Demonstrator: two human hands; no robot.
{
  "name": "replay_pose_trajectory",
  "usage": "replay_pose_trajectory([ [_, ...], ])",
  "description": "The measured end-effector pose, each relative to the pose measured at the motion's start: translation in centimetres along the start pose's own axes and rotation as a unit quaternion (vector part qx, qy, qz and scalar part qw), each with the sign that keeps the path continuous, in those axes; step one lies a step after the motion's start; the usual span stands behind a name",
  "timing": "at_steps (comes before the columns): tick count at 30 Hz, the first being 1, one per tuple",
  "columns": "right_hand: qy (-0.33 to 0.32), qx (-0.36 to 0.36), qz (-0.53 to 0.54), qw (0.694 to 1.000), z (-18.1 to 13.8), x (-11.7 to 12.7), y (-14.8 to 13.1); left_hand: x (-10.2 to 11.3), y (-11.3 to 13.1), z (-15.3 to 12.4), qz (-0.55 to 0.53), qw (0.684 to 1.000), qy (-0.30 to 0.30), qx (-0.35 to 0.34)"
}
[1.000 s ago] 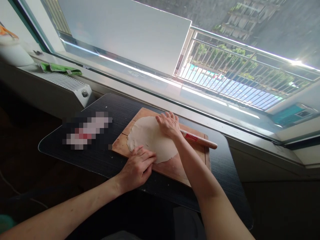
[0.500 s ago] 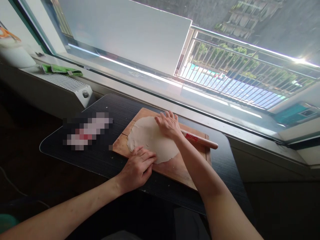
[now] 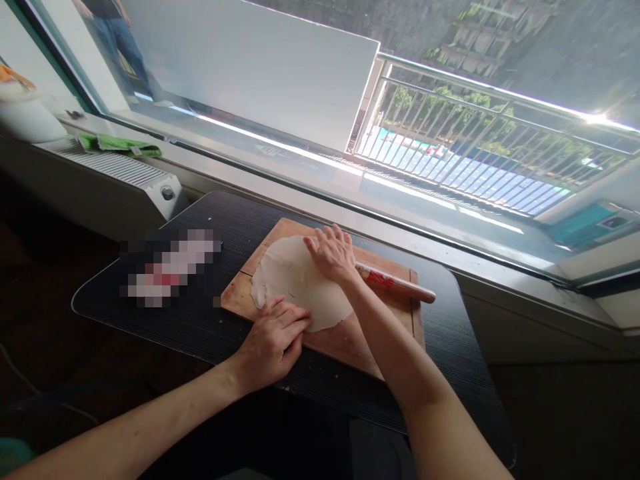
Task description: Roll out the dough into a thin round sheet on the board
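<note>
A thin, roughly round sheet of dough (image 3: 285,270) lies on a wooden board (image 3: 345,343). My left hand (image 3: 280,337) is at the near edge of the dough, its fingers bent and held together over the rim, the thumb tucked below. Spread flat on the far right part of the dough is my right hand (image 3: 333,253), fingers apart. Just right of that hand, a wooden rolling pin (image 3: 395,283) with red markings rests across the board. Its far left end is hidden behind the hand.
The board sits on a dark table (image 3: 200,333). A blurred-out pinkish item (image 3: 175,267) lies at its left. Beyond are a window sill, a radiator (image 3: 130,173), a green cloth (image 3: 120,145) and a white pot (image 3: 30,113). A person's legs (image 3: 120,53) show at upper left.
My right hand has shifted slightly left, and more of the rolling pin shows. A person has come into view at upper left. The view has moved a little.
</note>
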State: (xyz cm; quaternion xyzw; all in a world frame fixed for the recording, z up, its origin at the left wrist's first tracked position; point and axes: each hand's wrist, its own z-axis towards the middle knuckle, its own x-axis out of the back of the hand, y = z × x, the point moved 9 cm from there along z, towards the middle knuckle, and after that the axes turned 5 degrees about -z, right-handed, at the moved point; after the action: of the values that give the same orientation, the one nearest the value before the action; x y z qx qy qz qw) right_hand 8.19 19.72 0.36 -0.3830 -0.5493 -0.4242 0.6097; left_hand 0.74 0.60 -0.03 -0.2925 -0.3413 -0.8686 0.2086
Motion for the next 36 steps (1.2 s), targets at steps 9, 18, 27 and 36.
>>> replay_pose_trajectory([
  [9,-0.049,-0.020,0.013,0.999,0.5,0.0,0.2,0.0,0.0,-0.1,0.009,1.000,0.006,-0.006],
  [18,-0.041,-0.033,-0.012,0.999,2.9,-0.4,1.8,0.0,0.0,-0.1,0.010,1.000,0.003,-0.006],
  [27,-0.035,0.004,0.045,0.998,-0.9,-0.5,-1.3,0.1,0.1,0.0,0.004,1.000,0.005,-0.012],
  [36,-0.121,-0.045,0.015,0.992,5.1,-1.1,3.4,0.1,0.1,-0.1,0.010,1.000,0.010,-0.006],
])
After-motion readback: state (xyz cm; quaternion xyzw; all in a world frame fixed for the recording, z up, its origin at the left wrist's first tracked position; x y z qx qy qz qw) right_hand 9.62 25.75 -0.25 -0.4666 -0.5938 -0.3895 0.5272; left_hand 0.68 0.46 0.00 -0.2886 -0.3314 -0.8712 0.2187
